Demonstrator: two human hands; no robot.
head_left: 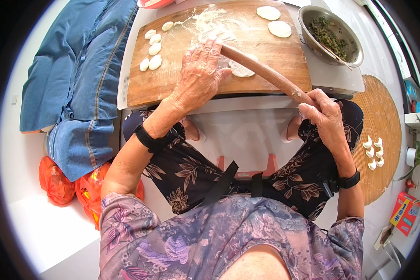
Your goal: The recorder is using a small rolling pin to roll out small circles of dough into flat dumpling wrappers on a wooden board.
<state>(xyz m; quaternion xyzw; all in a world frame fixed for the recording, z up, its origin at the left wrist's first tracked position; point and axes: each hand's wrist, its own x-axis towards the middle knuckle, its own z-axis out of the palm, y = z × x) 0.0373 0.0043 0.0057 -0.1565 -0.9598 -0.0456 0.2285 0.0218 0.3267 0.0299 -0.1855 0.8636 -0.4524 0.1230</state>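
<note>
Rolling pin (266, 73) over dough disc (241, 71)

Both sit toward one o'clock. The right hand (326, 116) grasps the pin's four-o'clock end; the left hand (200, 77) extends straight fingers, hold unclear. A metal bowl (307, 29) sits at two.

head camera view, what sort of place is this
Probably a home, set up for dough work: a floury, rectangular wooden board, a round silver metal bowl of chopped green filling, and draped blue denim cloth alongside.
</note>
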